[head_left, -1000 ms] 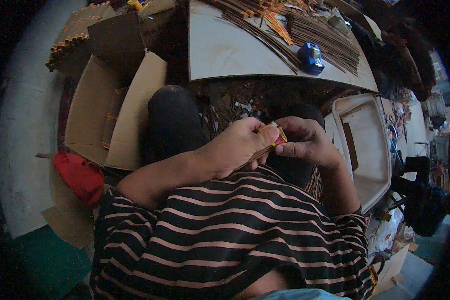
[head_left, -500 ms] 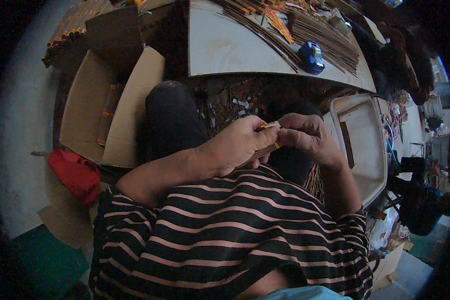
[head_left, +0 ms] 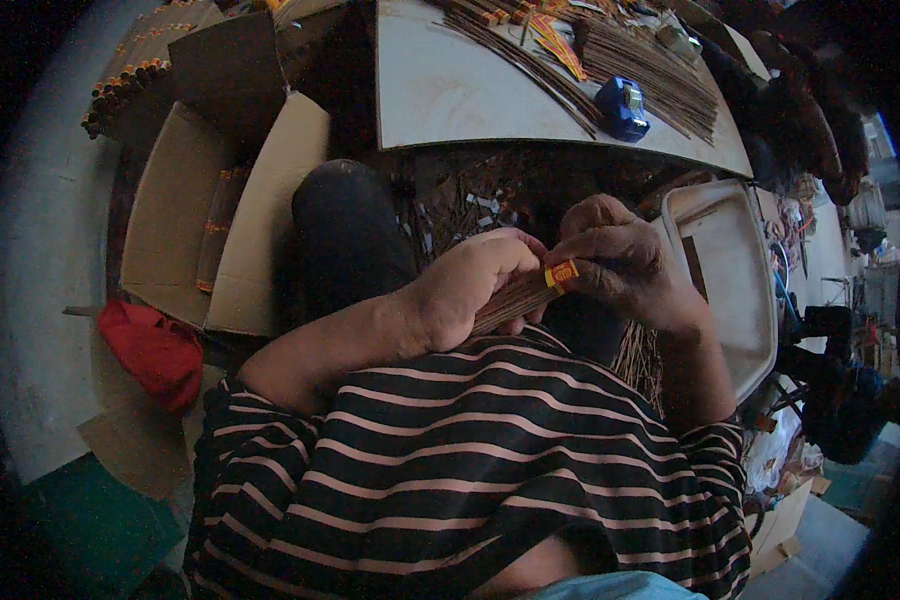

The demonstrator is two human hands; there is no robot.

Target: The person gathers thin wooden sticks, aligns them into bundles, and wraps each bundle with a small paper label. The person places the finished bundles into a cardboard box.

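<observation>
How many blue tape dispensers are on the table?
1. The blue tape dispenser sits on the pale table, beside the loose brown sticks, above the right hand. Others may be hidden past the table's far edge.

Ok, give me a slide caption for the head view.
Both hands, left hand and right hand, grip a bundle of thin brown sticks with a yellow-orange band.

**Boxes and labels in view**

An open brown cardboard box (head_left: 185,235) fills the centre left of the frame, flaps spread. A small orange-and-yellow label band (head_left: 561,273) wraps the end of the brown stick bundle (head_left: 515,297) at centre. More orange-yellow labels (head_left: 555,38) lie at the top centre, on the pale table (head_left: 440,90)
</observation>
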